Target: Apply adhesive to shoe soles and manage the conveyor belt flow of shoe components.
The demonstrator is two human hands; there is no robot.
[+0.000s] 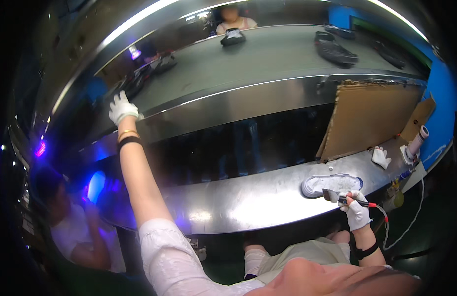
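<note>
My left hand (122, 107), in a white glove, reaches far forward to the left end of the belt. Its fingers are spread beside a dark shoe part (133, 83); whether they touch it I cannot tell. A brush (332, 196) with a flat dark head is gripped in my right hand (357, 213), gloved in white with bare fingertips. From the brush's red-and-black handle runs a thin tube. Just beyond the brush, a pale shoe sole (321, 185) lies on the metal bench (213, 207), its whitish inner side up.
Dark shoes (334, 50) ride on the green-grey belt (273, 59). A cardboard sheet (376, 118) stands at the bench's right end, near a loose white glove (381, 157) and a pinkish cylinder (418, 140). One person (80, 227) is at the left, another (235, 22) behind the belt.
</note>
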